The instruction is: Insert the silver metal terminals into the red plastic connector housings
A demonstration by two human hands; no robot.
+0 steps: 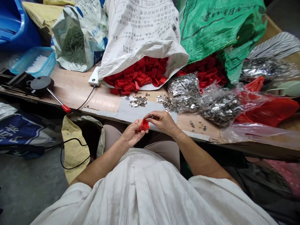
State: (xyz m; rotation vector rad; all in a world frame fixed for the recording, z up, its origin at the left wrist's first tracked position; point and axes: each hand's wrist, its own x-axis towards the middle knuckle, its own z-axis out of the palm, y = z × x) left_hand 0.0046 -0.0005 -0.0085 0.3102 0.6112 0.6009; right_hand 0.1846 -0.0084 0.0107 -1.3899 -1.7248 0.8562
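Between thumb and fingers, my left hand (133, 133) grips a small red plastic housing (144, 124), its hollow side facing up. My right hand (164, 121) is closed in a pinch right at the upper edge of that housing. A bit of something thin and dark shows at its fingertips, too small to name. Both hands are over the front edge of the bench, above my lap. Just beyond them lies a loose pile of small metal pieces (138, 101) on a grey sheet (128, 110). A second metal pile (164, 100) spreads to the right.
A white sack (142, 28) spills red housings (140, 75) at the back; a green sack (215, 28) stands beside it. Clear bags of metal parts (184, 90) lie right. A red-handled lever tool (56, 97) and a blue basket (48, 64) sit left. An open yellowish sack (73, 147) is below.
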